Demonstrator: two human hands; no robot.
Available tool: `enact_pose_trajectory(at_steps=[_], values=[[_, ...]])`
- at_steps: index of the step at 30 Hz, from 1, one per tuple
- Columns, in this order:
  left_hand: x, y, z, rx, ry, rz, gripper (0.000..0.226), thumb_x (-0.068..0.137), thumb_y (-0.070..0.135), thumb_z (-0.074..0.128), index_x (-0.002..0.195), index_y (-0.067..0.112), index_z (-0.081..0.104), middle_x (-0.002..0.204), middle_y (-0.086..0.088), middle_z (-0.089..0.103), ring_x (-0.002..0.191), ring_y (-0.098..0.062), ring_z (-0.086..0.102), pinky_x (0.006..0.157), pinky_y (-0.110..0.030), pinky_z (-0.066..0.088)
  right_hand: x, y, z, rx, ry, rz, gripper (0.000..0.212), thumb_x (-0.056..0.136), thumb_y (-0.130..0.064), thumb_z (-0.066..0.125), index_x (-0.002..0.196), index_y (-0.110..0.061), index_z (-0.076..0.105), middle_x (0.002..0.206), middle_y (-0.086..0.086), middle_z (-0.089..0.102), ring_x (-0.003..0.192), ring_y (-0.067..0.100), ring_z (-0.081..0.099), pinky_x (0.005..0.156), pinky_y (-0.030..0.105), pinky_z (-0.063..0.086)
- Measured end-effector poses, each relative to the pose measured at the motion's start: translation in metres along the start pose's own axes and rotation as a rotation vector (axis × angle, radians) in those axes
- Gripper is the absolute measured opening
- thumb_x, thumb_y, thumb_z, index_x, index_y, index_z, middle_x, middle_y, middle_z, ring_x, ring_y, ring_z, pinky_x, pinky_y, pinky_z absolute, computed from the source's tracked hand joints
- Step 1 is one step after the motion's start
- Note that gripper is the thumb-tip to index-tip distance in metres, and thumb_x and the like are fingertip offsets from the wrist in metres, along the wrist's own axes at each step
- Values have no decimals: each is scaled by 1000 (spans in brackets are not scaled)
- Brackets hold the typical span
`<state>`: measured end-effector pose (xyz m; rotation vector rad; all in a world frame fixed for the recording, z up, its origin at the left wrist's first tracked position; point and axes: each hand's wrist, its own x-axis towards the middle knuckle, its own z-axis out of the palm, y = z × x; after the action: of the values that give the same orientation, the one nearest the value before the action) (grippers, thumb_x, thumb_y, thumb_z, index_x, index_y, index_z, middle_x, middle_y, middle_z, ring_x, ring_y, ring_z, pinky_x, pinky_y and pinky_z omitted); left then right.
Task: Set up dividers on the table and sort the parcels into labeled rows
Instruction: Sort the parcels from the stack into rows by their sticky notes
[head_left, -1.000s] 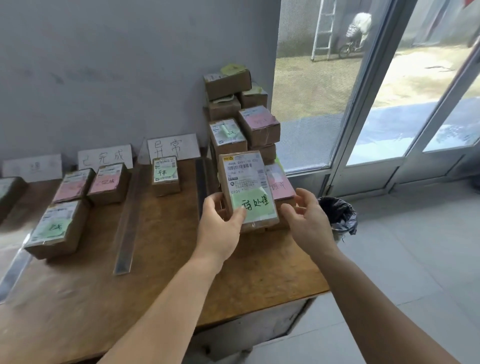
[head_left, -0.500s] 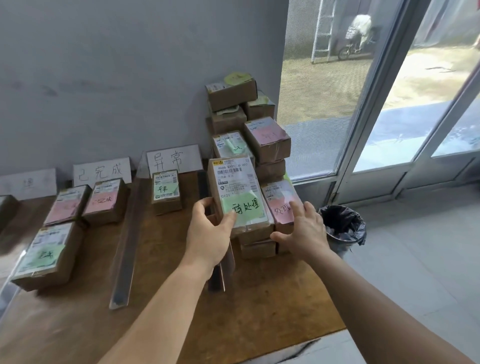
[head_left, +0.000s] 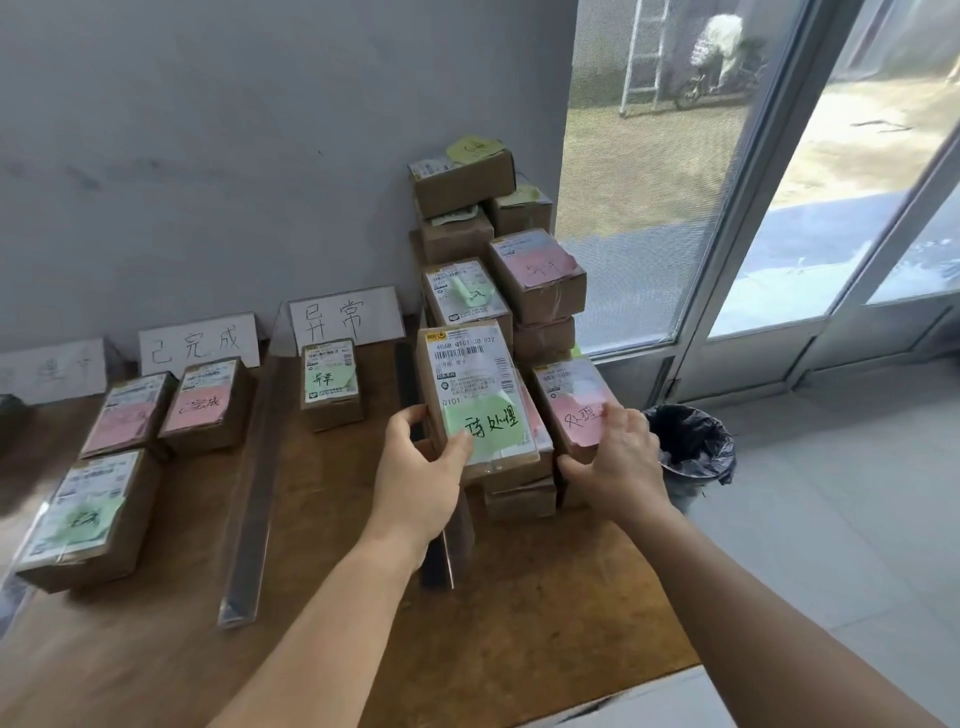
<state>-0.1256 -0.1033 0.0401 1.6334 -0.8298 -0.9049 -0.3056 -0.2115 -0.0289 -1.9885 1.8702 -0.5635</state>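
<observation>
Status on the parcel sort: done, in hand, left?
Done: dividers laid, row signs up, five parcels in rows. In hand: left hand grips the green-note parcel; right hand grips a pink-note parcel. Left: the stack by the wall.

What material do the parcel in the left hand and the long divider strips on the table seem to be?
The parcel: brown cardboard, seemingly under glossy clear tape, since its face shines; printed paper label and green note on top. The divider strip: probably clear acrylic or similar plastic, because the wooden table shows through and its edges glint.
</observation>
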Motion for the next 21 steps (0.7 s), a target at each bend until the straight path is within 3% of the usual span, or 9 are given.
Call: enact_pose_trajectory(at_steps=[8, 14, 21], values=[[-10, 2, 5, -18, -1, 13, 38, 92, 29, 62, 121, 34, 38, 116, 4, 65, 101, -8, 62, 66, -14, 52, -24, -6, -31, 79, 128, -52, 81, 73, -43, 71, 137, -14, 30, 130, 8, 36, 116, 29, 35, 100, 41, 36], [-26, 8, 4, -42, 19, 34, 36, 92, 27, 62, 118, 36, 39, 114, 5, 66, 97, -4, 62, 58, -9, 50, -50, -24, -63, 175, 240, -199, 79, 70, -40, 75, 134, -19, 34, 131, 6, 37, 118, 28, 35, 100, 39, 33], [-53, 12, -26, -42, 96, 63, 37, 91, 30, 62, 122, 36, 41, 112, 9, 65, 101, -6, 59, 52, -3, 45, -84, -60, -80, 251, 212, -331, 79, 73, -40, 75, 138, -30, 31, 140, 6, 35, 127, 27, 32, 101, 41, 34]])
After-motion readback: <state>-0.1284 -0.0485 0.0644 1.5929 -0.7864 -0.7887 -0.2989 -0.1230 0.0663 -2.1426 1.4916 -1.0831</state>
